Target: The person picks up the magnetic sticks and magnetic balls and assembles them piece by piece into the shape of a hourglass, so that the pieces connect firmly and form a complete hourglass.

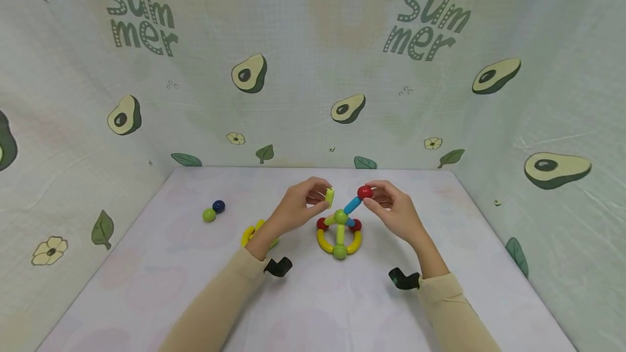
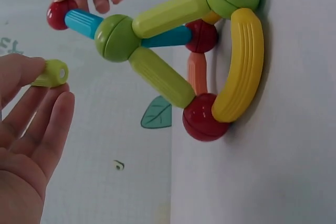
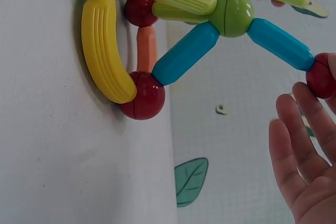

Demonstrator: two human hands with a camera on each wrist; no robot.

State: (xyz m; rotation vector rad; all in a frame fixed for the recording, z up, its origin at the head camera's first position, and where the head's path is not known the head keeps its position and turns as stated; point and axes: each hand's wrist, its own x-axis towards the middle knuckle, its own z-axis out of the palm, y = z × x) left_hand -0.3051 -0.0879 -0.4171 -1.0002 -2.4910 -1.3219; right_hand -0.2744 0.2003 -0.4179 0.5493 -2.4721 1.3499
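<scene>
A structure of magnetic rods and balls stands on the table. Its base has curved yellow rods (image 1: 325,243), red balls (image 3: 142,96) and a green ball (image 1: 339,251); straight rods rise to a green top ball (image 1: 340,216). From that ball a blue rod (image 3: 281,44) slants up to the right, ending in a red ball (image 1: 364,192). The right hand (image 1: 397,214) pinches this red ball between thumb and fingers. Left of the top ball, the left hand (image 1: 299,203) holds a short yellow-green rod (image 2: 51,73) by thumb and fingertips, apart from the structure.
A green ball (image 1: 208,215) and a dark blue ball (image 1: 219,206) touch each other at the table's left. Partly hidden behind the left forearm lie yellow curved pieces (image 1: 248,235). Printed cloth (image 1: 303,31) walls the back and sides.
</scene>
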